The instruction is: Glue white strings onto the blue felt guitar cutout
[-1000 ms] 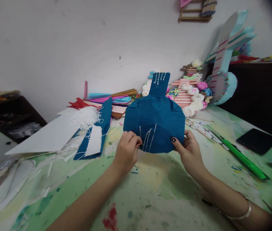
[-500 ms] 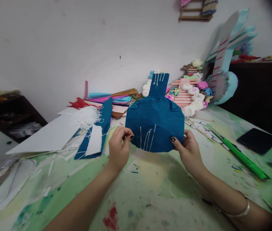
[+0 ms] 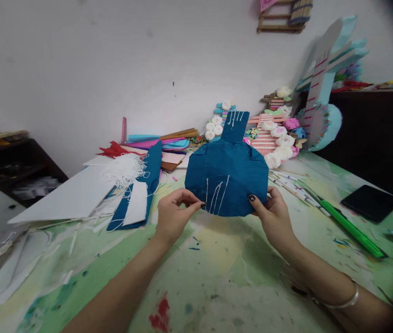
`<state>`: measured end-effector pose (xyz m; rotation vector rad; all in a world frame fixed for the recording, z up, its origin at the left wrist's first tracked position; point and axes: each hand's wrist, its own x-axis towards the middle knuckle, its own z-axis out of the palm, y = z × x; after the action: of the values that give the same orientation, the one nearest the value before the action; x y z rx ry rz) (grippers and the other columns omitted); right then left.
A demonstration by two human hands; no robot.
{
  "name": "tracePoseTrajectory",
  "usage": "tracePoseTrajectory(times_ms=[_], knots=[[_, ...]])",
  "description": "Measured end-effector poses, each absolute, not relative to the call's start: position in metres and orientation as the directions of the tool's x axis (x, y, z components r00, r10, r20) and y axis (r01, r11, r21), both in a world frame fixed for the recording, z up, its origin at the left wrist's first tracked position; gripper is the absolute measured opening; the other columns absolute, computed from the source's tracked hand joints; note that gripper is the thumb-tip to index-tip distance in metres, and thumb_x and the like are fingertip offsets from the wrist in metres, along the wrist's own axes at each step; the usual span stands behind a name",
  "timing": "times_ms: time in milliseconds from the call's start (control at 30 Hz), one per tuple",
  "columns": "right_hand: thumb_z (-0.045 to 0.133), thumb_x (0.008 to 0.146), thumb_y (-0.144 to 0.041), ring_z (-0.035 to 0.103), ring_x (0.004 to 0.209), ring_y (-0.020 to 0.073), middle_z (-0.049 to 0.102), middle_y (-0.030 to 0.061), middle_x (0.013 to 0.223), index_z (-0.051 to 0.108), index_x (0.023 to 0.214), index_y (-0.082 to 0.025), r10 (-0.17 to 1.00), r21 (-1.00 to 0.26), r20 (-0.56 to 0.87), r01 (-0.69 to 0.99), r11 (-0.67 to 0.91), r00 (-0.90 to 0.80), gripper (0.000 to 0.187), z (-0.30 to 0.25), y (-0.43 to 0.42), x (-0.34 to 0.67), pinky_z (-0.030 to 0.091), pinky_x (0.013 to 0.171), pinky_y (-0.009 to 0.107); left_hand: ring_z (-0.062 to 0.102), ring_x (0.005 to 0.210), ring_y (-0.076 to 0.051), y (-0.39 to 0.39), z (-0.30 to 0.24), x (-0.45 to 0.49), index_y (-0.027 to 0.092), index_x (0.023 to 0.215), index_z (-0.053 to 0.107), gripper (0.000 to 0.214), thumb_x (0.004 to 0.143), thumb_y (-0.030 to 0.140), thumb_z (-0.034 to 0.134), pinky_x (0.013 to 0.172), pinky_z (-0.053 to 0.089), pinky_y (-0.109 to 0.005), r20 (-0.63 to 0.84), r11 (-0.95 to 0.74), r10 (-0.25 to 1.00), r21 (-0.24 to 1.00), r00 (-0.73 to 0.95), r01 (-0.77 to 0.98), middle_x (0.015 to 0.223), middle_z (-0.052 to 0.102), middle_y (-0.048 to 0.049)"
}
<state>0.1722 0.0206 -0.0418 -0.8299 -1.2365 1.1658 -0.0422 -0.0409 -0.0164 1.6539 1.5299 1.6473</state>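
Observation:
Between my two hands a blue paper-covered cutout (image 3: pixel 233 159), round-bodied with a short neck, is held up above the table. White strings run over its lower body in several lines, and more white strings hang at the top of the neck. My left hand (image 3: pixel 177 212) pinches the lower left edge, its thumb near the leftmost string. On the lower right edge my right hand (image 3: pixel 274 212) grips with the thumb in front and the fingers behind, mostly hidden by the cutout.
A tangle of white string (image 3: pixel 127 170) lies on blue paper (image 3: pixel 152 173) beside white board (image 3: pixel 67 196) at left. To the right are a green cutter (image 3: pixel 352 229), several pens (image 3: pixel 302 194) and a black phone-like slab (image 3: pixel 370 202). Flower-decorated crafts (image 3: pixel 279 143) stand against the wall.
The cutout has shifted slightly right and its neck tilts more to the right. My left hand has moved right along its lower edge, thumb now nearer the strings.

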Motion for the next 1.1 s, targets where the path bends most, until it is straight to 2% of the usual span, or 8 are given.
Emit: tracePoseTrajectory(times_ms=[167,433,600,733,900,1100], knots=[[0.071,0.072,-0.043,0.058,0.069,0.0164,0.058,-0.0011,0.080,0.044,0.088,-0.026,0.960,-0.945,0.272,-0.209,0.252,-0.072,0.036,-0.042,0.018,0.171,0.054,0.058,0.033,0.051,0.057,-0.011,-0.040,-0.022,-0.040,0.017,0.064,0.060,0.016,0.070,0.021,0.074,0.053,0.040,-0.023,0.507,-0.339,0.851,0.733,-0.140,0.590,0.063,0.062,0.0013],[0.067,0.078,-0.041,0.054,0.068,0.0155,0.055,-0.0012,0.077,0.044,0.089,-0.025,0.937,-0.931,0.335,-0.190,0.312,-0.101,0.030,-0.041,0.009,0.168,0.049,0.057,0.031,0.053,0.068,-0.016,-0.038,-0.030,-0.034,0.016,0.070,0.058,0.014,0.078,0.021,0.068,0.059,0.040,-0.027,0.567,-0.371,0.819,0.407,0.088,0.834,0.070,0.061,-0.0014],[0.065,0.080,-0.039,0.052,0.066,0.0152,0.052,-0.0022,0.075,0.043,0.089,-0.026,0.927,-0.923,0.363,-0.174,0.343,-0.099,0.027,-0.042,0.008,0.168,0.046,0.054,0.030,0.053,0.074,-0.018,-0.039,-0.034,-0.036,0.016,0.080,0.058,0.007,0.086,0.020,0.058,0.065,0.042,-0.030,0.585,-0.398,0.794,0.293,0.166,0.870,0.078,0.063,-0.0037],[0.064,0.081,-0.039,0.053,0.068,0.0160,0.052,-0.0022,0.075,0.043,0.090,-0.026,0.923,-0.921,0.371,-0.163,0.353,-0.100,0.026,-0.042,0.006,0.167,0.045,0.054,0.030,0.053,0.075,-0.019,-0.040,-0.036,-0.036,0.016,0.083,0.058,0.013,0.090,0.016,0.047,0.066,0.043,-0.031,0.596,-0.403,0.771,0.184,0.224,0.896,0.081,0.064,-0.0052],[0.063,0.083,-0.037,0.052,0.068,0.0156,0.055,-0.0015,0.077,0.043,0.091,-0.025,0.915,-0.919,0.388,-0.127,0.374,-0.111,0.024,-0.043,0.004,0.166,0.045,0.057,0.031,0.052,0.075,-0.021,-0.042,-0.036,-0.033,0.014,0.084,0.058,0.016,0.091,0.016,0.043,0.063,0.044,-0.032,0.578,-0.364,0.762,0.010,0.292,0.931,0.078,0.061,-0.0071],[0.061,0.084,-0.034,0.052,0.068,0.0144,0.057,-0.0009,0.079,0.043,0.091,-0.025,0.909,-0.916,0.398,-0.099,0.388,-0.121,0.021,-0.043,0.003,0.166,0.045,0.060,0.031,0.052,0.074,-0.021,-0.042,-0.038,-0.030,0.015,0.080,0.057,0.017,0.089,0.015,0.043,0.061,0.043,-0.030,0.574,-0.325,0.765,-0.045,0.290,0.945,0.075,0.060,-0.0068]])
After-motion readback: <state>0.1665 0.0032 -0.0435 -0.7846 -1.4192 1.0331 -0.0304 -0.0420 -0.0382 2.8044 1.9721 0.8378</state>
